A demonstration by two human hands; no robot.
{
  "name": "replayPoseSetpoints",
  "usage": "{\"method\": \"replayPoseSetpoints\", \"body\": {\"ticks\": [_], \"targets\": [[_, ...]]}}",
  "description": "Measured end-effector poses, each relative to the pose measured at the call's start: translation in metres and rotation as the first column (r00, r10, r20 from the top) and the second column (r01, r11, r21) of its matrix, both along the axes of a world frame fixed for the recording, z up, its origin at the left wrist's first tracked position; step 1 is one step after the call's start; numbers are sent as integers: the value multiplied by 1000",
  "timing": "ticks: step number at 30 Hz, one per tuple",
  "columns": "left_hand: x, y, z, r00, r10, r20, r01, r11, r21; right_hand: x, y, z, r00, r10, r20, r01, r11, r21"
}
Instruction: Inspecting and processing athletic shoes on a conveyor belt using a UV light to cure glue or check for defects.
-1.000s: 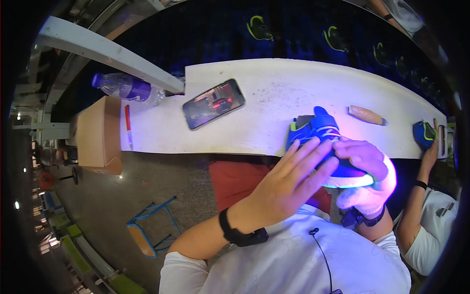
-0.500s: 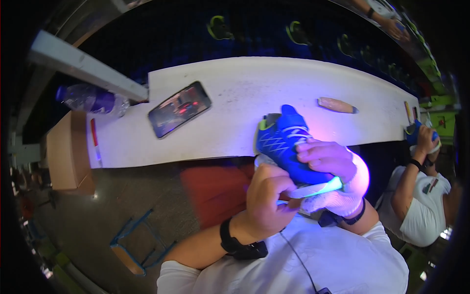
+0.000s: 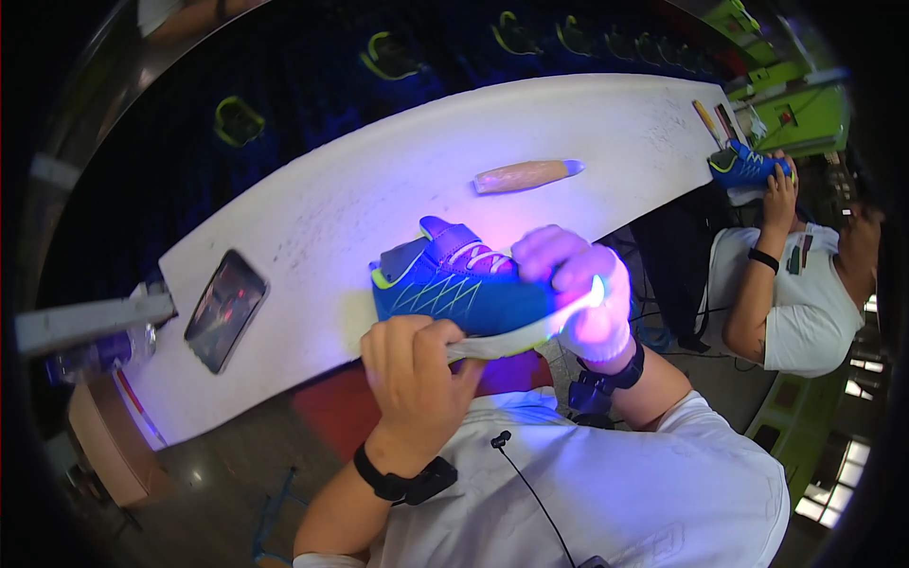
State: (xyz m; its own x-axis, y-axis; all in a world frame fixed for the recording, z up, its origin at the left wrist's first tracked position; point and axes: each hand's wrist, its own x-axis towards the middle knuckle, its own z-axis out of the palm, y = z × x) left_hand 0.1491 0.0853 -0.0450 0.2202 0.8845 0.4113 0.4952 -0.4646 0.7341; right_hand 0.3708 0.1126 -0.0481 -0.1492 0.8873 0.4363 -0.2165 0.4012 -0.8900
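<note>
Your left hand [image 3: 414,386] pinches the blue shoe [image 3: 473,308] by its sole near the heel; your right hand [image 3: 585,289] clasps the toe, long axis left-to-right between them.

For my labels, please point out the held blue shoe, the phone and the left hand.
Blue shoe [image 3: 473,305]: head view, side of the upper.
Phone [image 3: 226,310]: head view, middle of the screen.
Left hand [image 3: 412,377]: head view, back of it.

Left hand [image 3: 414,369] curls its fingers [image 3: 390,346], thumb [image 3: 465,381] opposed; left forearm [image 3: 348,513] angles up and rightward. Right hand [image 3: 585,289], farther forward, bends its fingers leftward.
</note>
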Motion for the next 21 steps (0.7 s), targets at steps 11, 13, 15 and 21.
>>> {"method": "replayPoseSetpoints", "body": {"ticks": [11, 13, 15, 21], "targets": [[18, 51, 15, 837, -246, -489, 272, 962, -18, 47, 5, 2, 589, -161, 792, 116, 987, 115], [17, 48, 14, 881, -213, -422, 205, 977, -64, 43, 4, -2, 608, -168, 776, 118, 986, 121], [14, 46, 11, 892, -200, -405, 175, 980, -98, 44, 5, -5, 569, -221, 792, 148, 975, 165], [-48, 68, 17, 969, -220, -111, 197, 963, -186, 44, 27, -5, 763, -130, 633, 213, 975, -57]]}}
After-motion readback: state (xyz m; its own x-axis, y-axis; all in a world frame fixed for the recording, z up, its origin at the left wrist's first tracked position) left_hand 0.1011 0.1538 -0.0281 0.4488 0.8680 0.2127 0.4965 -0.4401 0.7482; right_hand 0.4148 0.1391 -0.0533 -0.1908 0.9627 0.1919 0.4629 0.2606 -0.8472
